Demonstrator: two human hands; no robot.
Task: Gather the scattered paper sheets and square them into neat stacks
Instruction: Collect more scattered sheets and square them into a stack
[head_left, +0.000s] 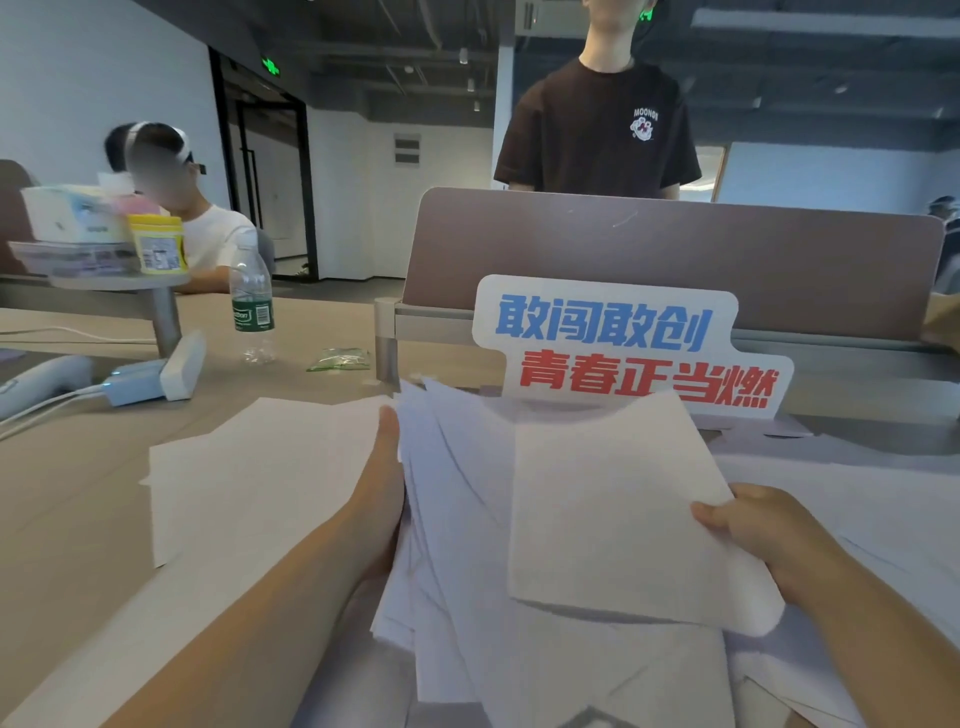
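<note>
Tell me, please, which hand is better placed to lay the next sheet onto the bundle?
Right. The right hand pinches a single sheet over the bundle, while the left hand holds the bundle's left edge.

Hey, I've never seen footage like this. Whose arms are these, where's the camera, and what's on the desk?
No machine here: one camera sits on a person's head, looking forward and down, so the two bare arms are the wearer's own. The left hand holds an untidy bundle of paper by its left edge, thumb in front. The right hand pinches a single sheet by its right edge. More loose sheets lie flat on the desk. Further back stand a water bottle, a small green packet and a sign with blue and red lettering, before a divider panel.
</note>
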